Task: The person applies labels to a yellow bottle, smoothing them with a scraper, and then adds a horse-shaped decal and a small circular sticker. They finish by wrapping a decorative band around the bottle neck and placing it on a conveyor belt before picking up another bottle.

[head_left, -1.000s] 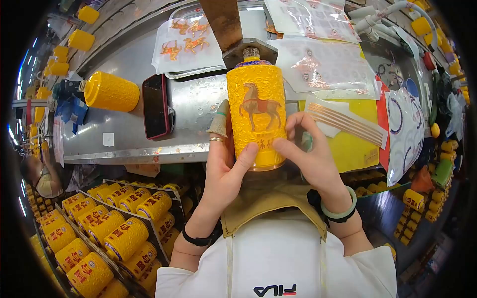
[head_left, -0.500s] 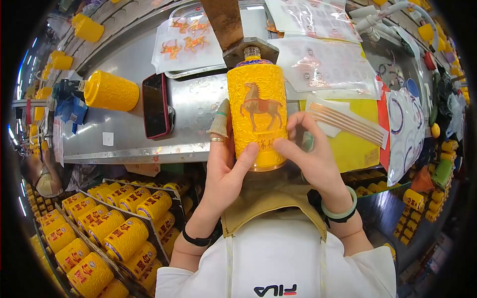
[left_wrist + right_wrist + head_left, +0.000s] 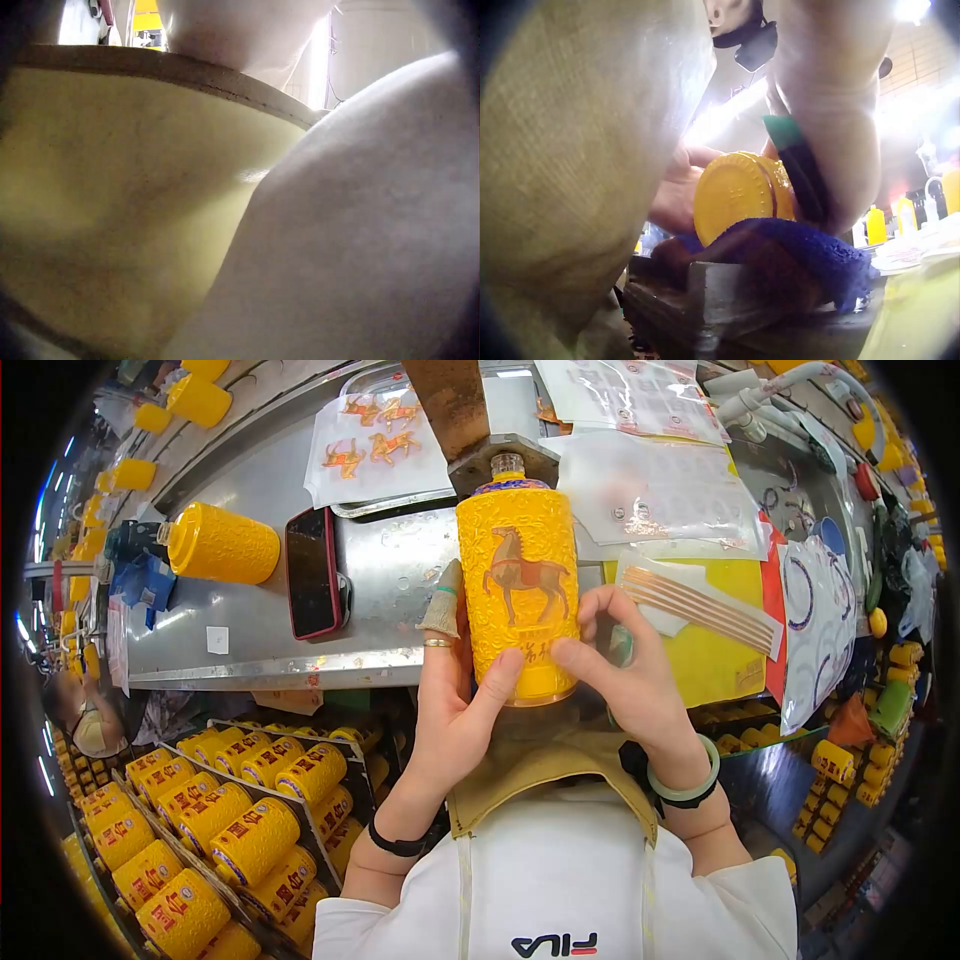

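A yellow embossed bottle (image 3: 515, 550) with a brown horse picture lies with its clear neck by a metal bracket (image 3: 503, 463) in the head view. My left hand (image 3: 455, 705) grips its left side, thumb near the base and a cloth cover on one fingertip. From the right, my right hand (image 3: 630, 670) holds the bottle, its thumb on the gold lettering near the base. A black-and-green flat piece (image 3: 799, 161) sits against that hand in the right wrist view. Below the bottle's round base lies a blue cloth (image 3: 795, 251). My left wrist view shows mostly apron (image 3: 112, 172) and skin.
Another yellow bottle (image 3: 222, 543) and a phone (image 3: 315, 575) lie on the metal bench to the left. Horse decals (image 3: 370, 445) on white paper are behind. Clear sheets (image 3: 670, 495) and a yellow board (image 3: 710, 670) with brown strips lie right. A rack of bottles (image 3: 255, 840) stands lower left.
Both hands and the held bottle stay almost in place, with only a tiny shift of the thumbs. Yellow bottles at the upper left edge have changed position.
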`<state>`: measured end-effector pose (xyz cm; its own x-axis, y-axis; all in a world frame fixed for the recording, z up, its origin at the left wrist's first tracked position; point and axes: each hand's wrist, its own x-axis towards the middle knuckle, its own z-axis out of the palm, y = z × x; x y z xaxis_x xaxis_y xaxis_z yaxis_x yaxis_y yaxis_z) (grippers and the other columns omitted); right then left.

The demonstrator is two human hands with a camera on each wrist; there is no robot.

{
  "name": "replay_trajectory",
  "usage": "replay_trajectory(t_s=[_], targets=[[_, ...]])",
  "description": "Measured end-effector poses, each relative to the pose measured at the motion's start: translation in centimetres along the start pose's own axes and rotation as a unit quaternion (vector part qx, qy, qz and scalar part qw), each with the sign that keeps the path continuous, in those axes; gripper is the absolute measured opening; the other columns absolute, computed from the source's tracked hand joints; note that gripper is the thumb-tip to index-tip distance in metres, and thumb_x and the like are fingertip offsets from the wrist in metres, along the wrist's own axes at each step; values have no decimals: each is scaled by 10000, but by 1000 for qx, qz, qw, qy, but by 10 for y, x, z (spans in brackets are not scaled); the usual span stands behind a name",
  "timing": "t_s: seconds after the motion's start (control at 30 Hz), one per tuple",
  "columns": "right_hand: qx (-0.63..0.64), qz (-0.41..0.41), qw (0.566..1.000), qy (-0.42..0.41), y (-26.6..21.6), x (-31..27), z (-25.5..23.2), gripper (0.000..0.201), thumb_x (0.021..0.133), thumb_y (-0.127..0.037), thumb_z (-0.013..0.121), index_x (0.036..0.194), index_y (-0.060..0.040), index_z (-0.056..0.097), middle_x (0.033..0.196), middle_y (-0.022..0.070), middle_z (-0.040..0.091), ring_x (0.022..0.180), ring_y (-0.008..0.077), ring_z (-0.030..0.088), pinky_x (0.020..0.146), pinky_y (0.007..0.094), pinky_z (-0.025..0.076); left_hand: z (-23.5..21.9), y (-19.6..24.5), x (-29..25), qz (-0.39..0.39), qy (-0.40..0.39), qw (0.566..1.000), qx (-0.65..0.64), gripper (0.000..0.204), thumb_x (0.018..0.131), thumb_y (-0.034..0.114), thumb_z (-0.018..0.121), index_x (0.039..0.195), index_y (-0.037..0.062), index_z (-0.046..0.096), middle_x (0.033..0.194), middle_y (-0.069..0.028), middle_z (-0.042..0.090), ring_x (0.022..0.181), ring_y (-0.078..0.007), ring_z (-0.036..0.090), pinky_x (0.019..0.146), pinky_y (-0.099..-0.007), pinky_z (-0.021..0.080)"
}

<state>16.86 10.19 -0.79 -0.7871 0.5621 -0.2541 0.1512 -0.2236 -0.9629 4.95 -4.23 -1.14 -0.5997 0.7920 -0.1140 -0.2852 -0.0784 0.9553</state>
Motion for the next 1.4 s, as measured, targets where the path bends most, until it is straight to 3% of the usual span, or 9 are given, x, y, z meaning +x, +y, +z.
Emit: replay_trajectory(t_s=[0.27, 0.5, 0.57, 0.77, 1.03, 1.13, 1.3, 1.37, 1.4], targets=[[41, 34, 999, -6, -19, -1, -19, 312, 974, -82, 655, 1263, -46, 542, 1100, 0, 500, 912, 57, 475, 792, 225, 426, 6, 2, 2, 22, 14, 1000, 13, 822, 1002, 6, 629, 1649, -13, 122, 1616, -171, 346, 1478, -269, 405, 1207, -412, 360], [-29, -157, 986, 56, -51, 17, -24, 406, 897, 122, 609, 1281, -5, 595, 1105, 49, 661, 992, 173, 624, 910, 306, 504, 16, 0, 4, 36, 33, 997, 53, 891, 958, -34, 656, 1639, -21, 83, 1544, -180, 400, 1426, -254, 458, 1154, -390, 430], [-334, -324, 885, -18, -66, 23, -25, 439, 856, 114, 666, 1269, -36, 661, 1105, 79, 678, 969, 179, 605, 913, 314, 505, 20, 1, 3, 37, 38, 998, 36, 892, 959, -35, 654, 1639, -18, 78, 1545, -179, 399, 1423, -251, 458, 1154, -388, 429], [-414, -368, 826, -106, -74, 33, -2, 438, 807, 55, 713, 1231, -54, 708, 1022, 104, 713, 878, 312, 590, 813, 381, 509, 19, -1, 2, 38, 32, 998, 33, 874, 971, -32, 638, 1646, -2, 84, 1581, -164, 370, 1448, -237, 420, 1186, -391, 381], [-403, -391, 825, -70, -70, 36, -2, 443, 802, 86, 706, 1225, -47, 711, 1021, 87, 733, 875, 300, 595, 812, 382, 518, 19, 2, 2, 13, 20, 999, 27, 887, 964, -39, 640, 1658, 13, 91, 1623, -151, 334, 1482, -237, 380, 1222, -403, 335], [-396, -395, 828, -23, -66, 32, -5, 399, 791, 75, 724, 1172, -43, 737, 1014, 80, 742, 869, 287, 595, 810, 383, 520, 20, 1, 3, 27, 36, 999, 12, 897, 960, -33, 662, 1639, -18, 77, 1542, -160, 397, 1404, -215, 464, 1143, -381, 441], [-398, -449, 798, 64, -39, 10, -17, 258, 778, -66, 732, 1023, -140, 763, 1072, -16, 775, 847, 183, 598, 793, 311, 478, 2, 3, 1, 4, 26, 999, -42, 874, 988, 1, 602, 1657, -27, 40, 1664, -215, 269, 1539, -288, 314, 1257, -422, 261], [-461, -516, 722, 7, -30, -7, -18, 265, 766, -102, 744, 1017, -181, 775, 1122, -50, 771, 859, 147, 593, 786, 291, 469, -3, 1, 1, 10, 17, 998, -53, 801, 1028, 45, 551, 1658, -30, 63, 1693, -219, 227, 1568, -301, 262, 1275, -421, 199], [-444, -530, 723, -12, -24, -13, -17, 273, 763, -123, 750, 1027, -189, 778, 1113, -53, 770, 864, 141, 593, 785, 288, 467, -3, 2, 1, 1, 27, 998, -62, 779, 1042, 60, 541, 1658, -32, 73, 1696, -213, 226, 1569, -298, 258, 1273, -419, 201]])
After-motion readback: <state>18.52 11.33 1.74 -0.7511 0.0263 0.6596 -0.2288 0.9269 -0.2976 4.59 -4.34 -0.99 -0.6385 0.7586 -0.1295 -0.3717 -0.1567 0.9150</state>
